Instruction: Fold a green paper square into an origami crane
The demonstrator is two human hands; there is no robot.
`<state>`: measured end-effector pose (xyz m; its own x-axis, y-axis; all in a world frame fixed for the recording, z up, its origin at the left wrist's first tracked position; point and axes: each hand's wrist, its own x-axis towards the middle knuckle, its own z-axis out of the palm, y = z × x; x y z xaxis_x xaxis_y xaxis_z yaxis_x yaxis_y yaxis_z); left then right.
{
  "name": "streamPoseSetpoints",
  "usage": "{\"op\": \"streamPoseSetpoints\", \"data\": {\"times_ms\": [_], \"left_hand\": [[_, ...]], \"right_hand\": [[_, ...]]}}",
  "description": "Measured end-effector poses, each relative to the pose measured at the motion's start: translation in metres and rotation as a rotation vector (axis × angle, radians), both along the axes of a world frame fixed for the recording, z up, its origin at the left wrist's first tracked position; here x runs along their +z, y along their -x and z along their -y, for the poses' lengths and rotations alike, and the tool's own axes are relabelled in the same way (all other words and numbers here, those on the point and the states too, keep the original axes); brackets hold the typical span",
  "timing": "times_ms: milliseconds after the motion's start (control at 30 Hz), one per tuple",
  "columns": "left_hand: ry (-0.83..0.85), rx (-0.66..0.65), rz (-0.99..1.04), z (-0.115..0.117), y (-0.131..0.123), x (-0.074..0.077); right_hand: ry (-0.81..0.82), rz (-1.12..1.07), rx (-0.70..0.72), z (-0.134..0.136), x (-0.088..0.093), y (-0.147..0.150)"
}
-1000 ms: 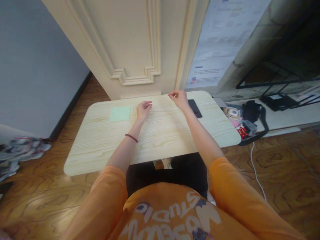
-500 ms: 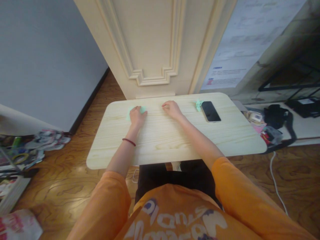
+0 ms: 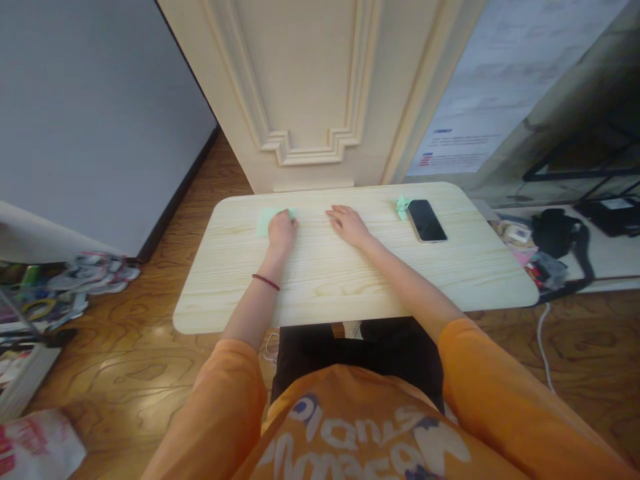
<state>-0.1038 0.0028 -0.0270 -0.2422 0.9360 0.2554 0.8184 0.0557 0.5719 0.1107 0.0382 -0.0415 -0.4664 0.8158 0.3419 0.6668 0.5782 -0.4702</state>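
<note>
My left hand (image 3: 281,231) rests on a sheet of mint green paper (image 3: 267,222) near the far edge of the pale wooden table (image 3: 350,297), its fingers curled. The hand covers most of the sheet, and one corner shows on its left. My right hand (image 3: 347,225) lies flat on the bare wood and holds nothing. To its right stands a small pale green origami crane (image 3: 401,207). Just beyond the crane lies a black smartphone (image 3: 426,221), face up. Neither hand touches the crane or phone.
A cream panelled door (image 3: 295,87) stands behind the table. Beyond the table's right end are a black bag (image 3: 555,233) and assorted packets (image 3: 520,247). A white cable (image 3: 543,340) runs along the wooden floor. Clutter lies on the floor at left.
My left hand has moved from beside the green paper onto it. My right hand has dropped from a raised pinch to lying flat, uncovering the crane and phone. The view has shifted.
</note>
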Motion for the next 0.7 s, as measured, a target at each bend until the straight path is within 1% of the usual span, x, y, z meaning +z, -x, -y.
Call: {"op": "streamPoseSetpoints", "data": {"times_ms": [100,200,300,467,600,700], "left_hand": [[0.033,0.04,-0.037,-0.001,-0.009,0.003],[-0.029,0.06,0.021,0.0,-0.013,0.006],[-0.091,0.057,0.083,0.002,-0.011,0.007],[-0.091,0.069,0.079,0.006,-0.009,0.008],[-0.129,0.047,0.197,0.009,-0.01,0.008],[-0.17,0.04,0.225,0.013,-0.014,0.014]], "right_hand": [[0.011,-0.037,-0.005,0.004,0.003,-0.001],[0.027,-0.124,-0.031,0.007,0.005,-0.001],[0.044,-0.222,-0.073,0.008,0.007,-0.002],[0.085,-0.308,-0.105,0.008,0.008,-0.004],[0.105,-0.349,-0.115,0.008,0.007,-0.005],[0.13,-0.404,-0.109,0.009,0.008,-0.004]]}}
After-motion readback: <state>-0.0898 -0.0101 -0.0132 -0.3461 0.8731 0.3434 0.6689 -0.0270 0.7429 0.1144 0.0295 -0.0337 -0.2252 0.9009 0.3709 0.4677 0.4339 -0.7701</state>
